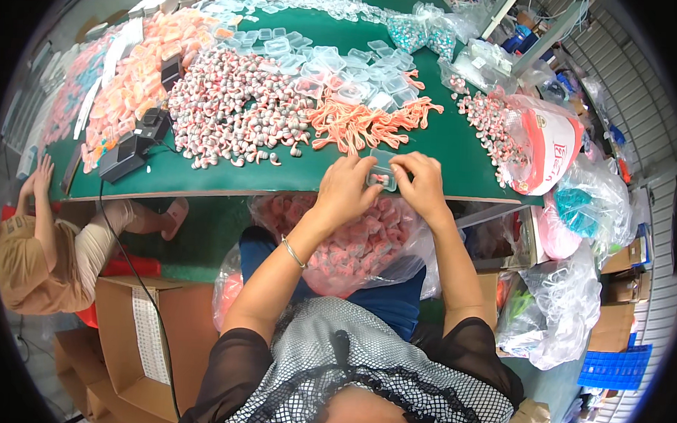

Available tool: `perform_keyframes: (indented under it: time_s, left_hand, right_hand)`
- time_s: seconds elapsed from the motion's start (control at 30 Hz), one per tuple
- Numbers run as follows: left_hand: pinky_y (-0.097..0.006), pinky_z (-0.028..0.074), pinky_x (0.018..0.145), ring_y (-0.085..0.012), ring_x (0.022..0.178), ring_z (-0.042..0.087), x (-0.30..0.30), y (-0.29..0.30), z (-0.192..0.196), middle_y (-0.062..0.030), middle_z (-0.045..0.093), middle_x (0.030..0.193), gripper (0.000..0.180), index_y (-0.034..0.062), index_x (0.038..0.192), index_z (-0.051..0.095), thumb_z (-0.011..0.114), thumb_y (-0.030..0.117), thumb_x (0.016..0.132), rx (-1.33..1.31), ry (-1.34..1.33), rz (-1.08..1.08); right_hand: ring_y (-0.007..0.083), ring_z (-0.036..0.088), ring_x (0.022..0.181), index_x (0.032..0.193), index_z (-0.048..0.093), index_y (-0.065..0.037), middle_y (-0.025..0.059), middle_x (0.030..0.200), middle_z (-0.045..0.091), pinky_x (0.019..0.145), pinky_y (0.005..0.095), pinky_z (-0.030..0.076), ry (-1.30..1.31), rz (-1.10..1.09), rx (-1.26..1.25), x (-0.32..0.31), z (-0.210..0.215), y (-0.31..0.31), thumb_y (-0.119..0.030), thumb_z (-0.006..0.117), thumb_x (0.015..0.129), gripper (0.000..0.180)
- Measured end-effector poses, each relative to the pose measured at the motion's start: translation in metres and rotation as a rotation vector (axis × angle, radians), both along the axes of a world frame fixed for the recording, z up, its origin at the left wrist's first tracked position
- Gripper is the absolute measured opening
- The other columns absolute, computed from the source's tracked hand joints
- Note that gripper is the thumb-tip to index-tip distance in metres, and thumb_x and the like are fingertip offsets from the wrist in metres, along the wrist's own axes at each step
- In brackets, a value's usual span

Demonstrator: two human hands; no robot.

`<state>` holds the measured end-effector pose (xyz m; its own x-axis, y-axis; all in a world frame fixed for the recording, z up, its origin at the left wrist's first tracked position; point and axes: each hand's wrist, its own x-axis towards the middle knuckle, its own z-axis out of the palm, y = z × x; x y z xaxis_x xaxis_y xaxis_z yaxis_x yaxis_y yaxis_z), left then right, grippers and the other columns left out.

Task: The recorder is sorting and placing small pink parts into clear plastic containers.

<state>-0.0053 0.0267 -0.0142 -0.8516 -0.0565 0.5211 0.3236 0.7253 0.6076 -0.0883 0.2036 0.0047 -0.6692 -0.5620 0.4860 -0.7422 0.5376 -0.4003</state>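
Left hand [347, 188] and right hand [423, 186] pinch a small clear box [382, 173] between their grips at the bench [280, 176] edge.

A green-topped table [460, 152] carries a wide heap of grey-and-pink earplugs [230, 114]. Just right of that heap lies a tangle of orange cords [364, 123]; behind it, clear plastic cases [344, 62]; to its left, a black device [132, 152].
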Motion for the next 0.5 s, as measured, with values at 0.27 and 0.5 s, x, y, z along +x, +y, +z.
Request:
perform_keyframes:
  time_s: [0.27, 0.5]
  left_hand:
    - [-0.042, 0.049, 0.078, -0.0313, 0.09, 0.059, -0.003, -0.004, 0.002, -0.0119, 0.058, 0.091, 0.042, 0.0046, 0.111, 0.065, 0.078, 0.022, 0.074, -0.074, -0.114, -0.083]
    - [-0.042, 0.049, 0.077, -0.0309, 0.091, 0.06, -0.006, -0.011, 0.001, -0.0104, 0.059, 0.091, 0.044, 0.0057, 0.108, 0.065, 0.082, 0.02, 0.07, -0.02, -0.1, -0.085]
  right_hand:
    - [0.0243, 0.063, 0.092, 0.087, 0.07, -0.012, 0.0032, 0.092, 0.066, 0.079, 0.0417, 0.044, 0.071, -0.141, 0.091, -0.046, -0.015, -0.02, -0.02, 0.071, 0.082, 0.01]
    - [0.0197, 0.065, 0.073, 0.087, 0.067, -0.005, 0.0069, 0.08, 0.067, 0.066, 0.0334, 0.05, -0.2, -0.114, -0.108, -0.045, -0.005, -0.004, -0.013, 0.07, 0.085, 0.009]
